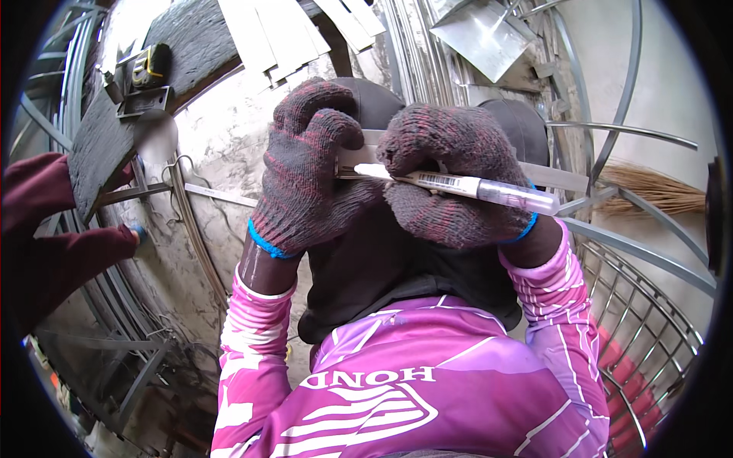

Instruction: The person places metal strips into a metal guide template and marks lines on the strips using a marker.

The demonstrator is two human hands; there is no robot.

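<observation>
Both my hands wear dark grey knitted gloves flecked with red, with blue cuffs. My left hand [313, 172] is closed around the left end of a flat metal strip [561, 177], its fingers curled over the edge. The strip runs behind my right hand [458, 164] and sticks out beyond it. Pinched in my right hand is a white marker pen [443, 182], lying across in front of the strip. Its white end points at my left hand, and its clear end points right. Whether my right fingers also touch the strip is hidden. The strip lies above my dark-clothed lap.
A dark wooden plank [195, 38] at upper left bears a tape measure [151, 66] and a small metal bracket [145, 101]. Pale flat strips [275, 38] and a metal sheet [489, 42] lie ahead. Rightward are a straw broom [657, 189] and wire rack [641, 305]. Another person's maroon clothing [38, 229] shows left.
</observation>
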